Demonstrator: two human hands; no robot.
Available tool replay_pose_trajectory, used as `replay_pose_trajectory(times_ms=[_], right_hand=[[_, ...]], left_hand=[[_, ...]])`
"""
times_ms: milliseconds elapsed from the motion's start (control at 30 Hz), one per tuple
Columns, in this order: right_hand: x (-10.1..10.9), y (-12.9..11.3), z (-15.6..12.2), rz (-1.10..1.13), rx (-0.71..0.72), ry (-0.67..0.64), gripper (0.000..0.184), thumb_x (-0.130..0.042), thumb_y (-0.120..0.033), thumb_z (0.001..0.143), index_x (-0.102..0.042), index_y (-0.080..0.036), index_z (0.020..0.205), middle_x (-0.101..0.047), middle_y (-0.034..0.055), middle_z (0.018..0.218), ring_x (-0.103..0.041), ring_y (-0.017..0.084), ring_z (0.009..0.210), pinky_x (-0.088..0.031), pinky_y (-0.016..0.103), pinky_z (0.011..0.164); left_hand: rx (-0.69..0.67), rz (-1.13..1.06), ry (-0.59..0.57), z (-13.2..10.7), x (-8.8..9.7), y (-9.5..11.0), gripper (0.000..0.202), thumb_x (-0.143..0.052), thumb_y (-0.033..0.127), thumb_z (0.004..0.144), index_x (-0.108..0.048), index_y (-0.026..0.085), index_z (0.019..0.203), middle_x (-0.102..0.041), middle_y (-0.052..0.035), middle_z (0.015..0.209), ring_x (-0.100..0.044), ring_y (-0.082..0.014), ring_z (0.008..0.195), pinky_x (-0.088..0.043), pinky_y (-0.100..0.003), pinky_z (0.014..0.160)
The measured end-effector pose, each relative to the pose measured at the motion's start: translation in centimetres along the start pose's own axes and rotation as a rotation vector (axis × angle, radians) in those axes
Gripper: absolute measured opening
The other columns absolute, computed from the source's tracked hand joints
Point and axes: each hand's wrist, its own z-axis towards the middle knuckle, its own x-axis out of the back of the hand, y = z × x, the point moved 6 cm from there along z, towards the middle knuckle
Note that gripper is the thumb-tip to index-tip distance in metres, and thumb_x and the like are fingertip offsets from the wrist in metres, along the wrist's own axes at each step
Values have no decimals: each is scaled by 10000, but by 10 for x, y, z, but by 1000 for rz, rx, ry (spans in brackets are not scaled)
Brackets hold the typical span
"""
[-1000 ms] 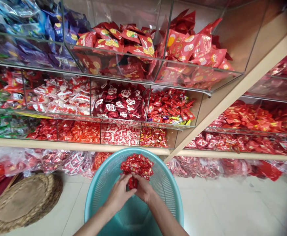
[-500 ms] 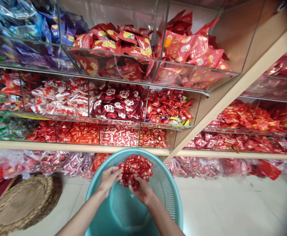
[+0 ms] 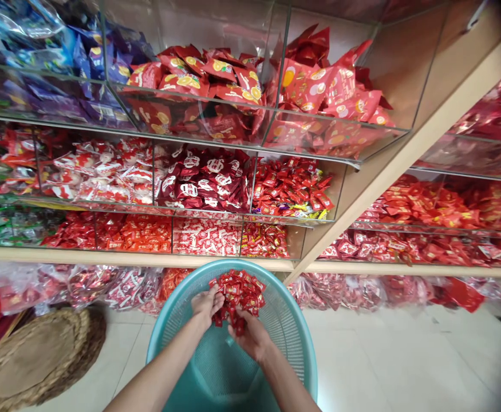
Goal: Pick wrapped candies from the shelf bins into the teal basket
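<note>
A teal mesh basket [image 3: 291,335] sits low in front of me on the floor. A heap of small red wrapped candies [image 3: 240,290] lies against its far inner wall. My left hand [image 3: 206,306] is cupped with curled fingers at the heap's left edge, gripping candies. My right hand [image 3: 250,336] is closed on several red candies at the heap's near edge. Both forearms reach into the basket from below.
Glass-fronted shelf bins [image 3: 207,177] packed with red, white, maroon, purple and green candy packets rise behind the basket. Clear bags of sweets [image 3: 104,283] lie under the lowest shelf. A woven straw tray [image 3: 35,355] rests on the white tiled floor at left.
My hands moved from a joined grip at the heap's near edge, spread apart, then the left hand closed in on the heap's left side. The view tilted slightly.
</note>
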Motion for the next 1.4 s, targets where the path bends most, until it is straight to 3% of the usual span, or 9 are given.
replay_pose_trajectory(times_ms=[200,367,433,567,667,933,1100,1233,1400], right_hand=[[1,-2,0,-23,4,-4,60,-662,-176,763,-619,-154,797,-685,21,677,-633,131,624,-502,244,581],[3,-7,0,-54,35,24,132,-714,-183,710,-614,-169,795,-688,9,695,-641,136,637,-503,246,586],[3,-8,0,-72,53,26,144,-712,-176,703,-614,-170,808,-689,8,700,-641,138,642,-507,254,588],[0,-2,-1,-110,70,-30,187,-698,-164,695,-622,-167,865,-701,20,746,-641,142,668,-506,251,572],[-2,4,0,-145,63,-106,202,-699,-158,675,-629,-162,864,-699,20,736,-637,140,662,-490,227,541],[-2,7,-3,-172,61,-121,229,-739,-201,658,-638,-148,857,-703,36,735,-634,138,617,-514,250,550],[0,3,-5,-147,46,-90,218,-736,-246,703,-647,-129,864,-716,63,781,-662,142,639,-514,245,566],[3,2,-3,-131,49,-57,189,-734,-246,716,-647,-117,823,-713,68,754,-658,132,618,-501,232,560],[0,4,-3,-129,55,-60,131,-696,-215,744,-624,-138,820,-710,54,736,-658,133,604,-492,236,551]], left_hand=[[-51,163,-41,-4,9,5,286,-714,354,666,-531,134,672,-650,-14,525,-609,-96,456,-531,-214,489],[-180,332,-108,-18,31,16,119,-603,257,736,-567,145,745,-598,34,542,-560,-79,447,-475,-213,463],[-306,424,-213,-30,31,22,170,-612,176,693,-640,155,859,-656,10,698,-583,-79,541,-502,-222,532],[-816,944,-621,-67,12,21,540,-527,120,718,-572,285,1230,-563,-54,1315,-579,-159,1114,-462,-357,1022],[-971,1228,-729,-76,9,6,609,-494,145,762,-455,331,1340,-509,-38,1395,-490,-192,1267,-386,-409,1110],[-955,1366,-685,-65,14,4,471,-432,275,854,-482,322,1319,-554,-66,1353,-567,-196,1190,-470,-375,1020],[-942,1252,-610,-61,13,27,408,-422,326,860,-548,294,1246,-606,-60,1251,-613,-172,1076,-495,-315,945],[-1041,1221,-467,-54,-5,49,334,-442,334,847,-608,260,1128,-639,-58,1179,-567,-203,1119,-449,-369,990],[-1169,1347,-423,-46,-41,48,281,-366,293,877,-590,241,1041,-631,-37,1086,-543,-184,1026,-444,-348,927]])
